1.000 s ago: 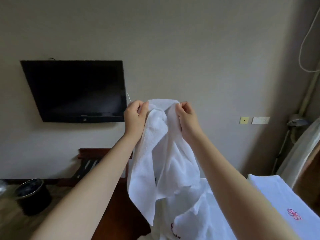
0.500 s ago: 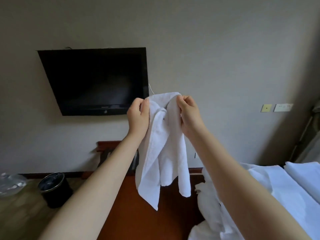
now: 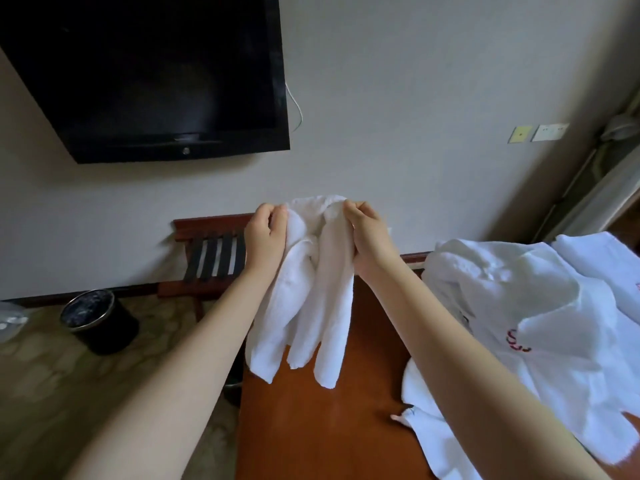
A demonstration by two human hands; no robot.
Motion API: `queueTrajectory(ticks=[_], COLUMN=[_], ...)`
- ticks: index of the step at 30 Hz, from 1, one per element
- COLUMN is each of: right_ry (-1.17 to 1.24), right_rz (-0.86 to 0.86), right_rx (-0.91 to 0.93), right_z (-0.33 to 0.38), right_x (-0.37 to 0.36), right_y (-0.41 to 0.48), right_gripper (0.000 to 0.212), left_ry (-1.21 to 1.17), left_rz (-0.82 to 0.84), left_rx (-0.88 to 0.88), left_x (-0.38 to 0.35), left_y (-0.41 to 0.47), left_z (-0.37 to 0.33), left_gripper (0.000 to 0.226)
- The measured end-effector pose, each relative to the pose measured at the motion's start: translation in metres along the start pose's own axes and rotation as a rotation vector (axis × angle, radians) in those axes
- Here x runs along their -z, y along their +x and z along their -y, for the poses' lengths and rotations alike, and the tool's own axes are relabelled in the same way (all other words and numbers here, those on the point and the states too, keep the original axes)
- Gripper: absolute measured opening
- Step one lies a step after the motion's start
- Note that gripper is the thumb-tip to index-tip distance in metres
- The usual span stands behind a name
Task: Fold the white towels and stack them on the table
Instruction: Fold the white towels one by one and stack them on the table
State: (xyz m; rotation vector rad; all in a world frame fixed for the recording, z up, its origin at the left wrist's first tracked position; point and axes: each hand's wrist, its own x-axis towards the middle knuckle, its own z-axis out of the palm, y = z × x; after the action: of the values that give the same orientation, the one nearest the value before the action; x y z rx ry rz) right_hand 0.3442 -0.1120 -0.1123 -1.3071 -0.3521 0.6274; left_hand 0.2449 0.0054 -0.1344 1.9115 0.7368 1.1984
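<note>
Over table [image 3: 311, 427]; left hand [image 3: 265, 237], right hand [image 3: 367, 237] fingers curled, pinching towel [image 3: 311, 306].

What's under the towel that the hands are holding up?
Below the held towel is the brown table; its hanging ends seem clear of it. The towel covers the table's far left corner. Left hand and right hand grip its top.

Towel [image 3: 311, 306] in both hands above the table [image 3: 322, 427], towel heap [image 3: 540, 323] to its right, bin [image 3: 98, 320] far left.
</note>
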Motion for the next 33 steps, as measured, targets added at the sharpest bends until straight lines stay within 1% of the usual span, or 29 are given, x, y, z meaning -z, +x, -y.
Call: queueTrajectory(ticks=[3,6,10,11,13,15,18,21,24,26,28,30,31,33], right_ry=[0.052,-0.016,-0.155,-0.187,-0.229,-0.271,-0.378,-0.413,-0.275,-0.19,-0.127,-0.141,-0.228,-0.544], right_rz=[-0.046,-0.113,-0.136,-0.14,-0.15,-0.166,-0.209,-0.118,-0.013,-0.01,-0.097,-0.267,-0.359,-0.481], right_rx=[-0.115,-0.199,-0.33,-0.366,-0.425,-0.451,-0.503,-0.54,-0.57,-0.556,-0.527,-0.512,-0.518,-0.558], right_z=[-0.036,-0.066,-0.092,-0.096,-0.104,-0.114,-0.122,-0.121,-0.113,-0.11,-0.111,-0.122,-0.13,-0.151], right_x=[0.014,0.024,0.03,0.029,0.024,0.015,-0.001,-0.01,-0.009,-0.004,0.005,0.017,0.025,0.046], right_y=[-0.001,-0.011,-0.022,-0.023,-0.027,-0.029,-0.035,-0.047,-0.053,-0.053,-0.053,-0.054,-0.053,-0.051], right_gripper=[0.023,0.027,0.016,0.018,0.028,0.034,0.031,0.026,0.025,0.037,0.045,0.038,0.032,0.025], left_ry=[0.05,0.116,0.169,0.183,0.21,0.219,0.193,0.167,0.162,0.146,0.136,0.167,0.211,0.326], left_rz=[0.123,0.284,0.431,0.467,0.525,0.577,0.659,0.657,0.674,0.682,0.715,0.807,0.855,0.954], left_rx=[0.052,0.149,0.194,0.192,0.19,0.18,0.156,0.074,0.013,-0.084,-0.166,-0.181,-0.181,-0.15], left_x=[-0.003,-0.002,0.002,0.004,0.007,0.011,0.017,0.024,0.021,0.009,-0.009,-0.03,-0.039,-0.052], left_y=[-0.017,-0.033,-0.046,-0.047,-0.047,-0.045,-0.039,-0.024,-0.008,0.0,0.002,-0.002,-0.008,-0.022], left_z=[0.02,0.044,0.074,0.082,0.101,0.118,0.142,0.156,0.151,0.14,0.127,0.124,0.127,0.139], left_gripper=[0.027,0.031,0.029,0.029,0.029,0.029,0.03,0.036,0.036,0.034,0.03,0.023,0.02,0.026])
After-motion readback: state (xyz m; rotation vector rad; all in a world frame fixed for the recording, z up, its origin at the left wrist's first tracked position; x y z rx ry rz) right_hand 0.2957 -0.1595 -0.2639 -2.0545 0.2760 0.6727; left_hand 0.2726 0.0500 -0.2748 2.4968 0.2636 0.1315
